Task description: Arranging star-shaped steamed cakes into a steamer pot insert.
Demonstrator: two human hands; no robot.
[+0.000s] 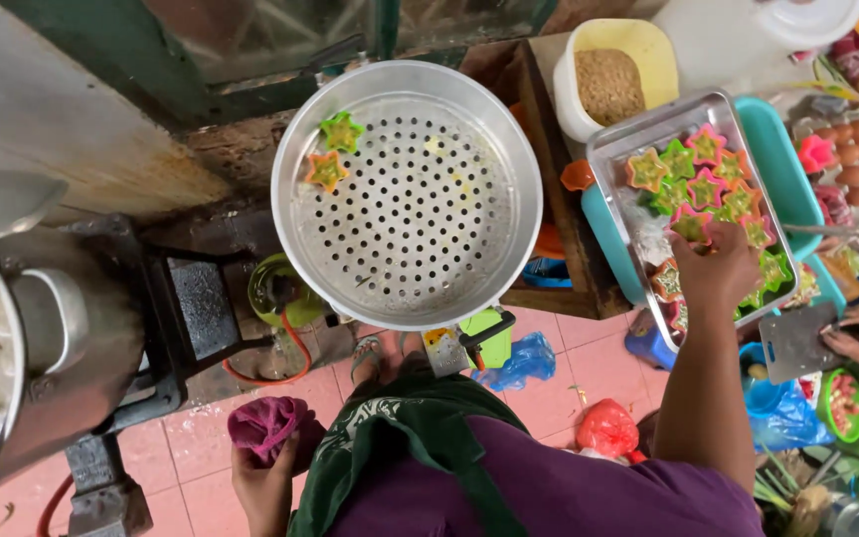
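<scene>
Head view: perforated steamer tray [407, 199] beside mould-filled metal tray [616, 147]

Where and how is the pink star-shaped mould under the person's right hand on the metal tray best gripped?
Pinch the pink star-shaped mould by its upper rim, fingertips set in opposite notches between the points, coming straight down from above. It stands upright, filled, and packed against other star moulds on the metal tray, so its sides look hard to reach, and tilting it might spill the filling. The right hand already hovers over it.

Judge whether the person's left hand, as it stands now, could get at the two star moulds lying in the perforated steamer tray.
Probably not at once: the left hand is low and full, closed on a purple cloth. Nothing covers the two star moulds in the steamer tray, though.
</scene>
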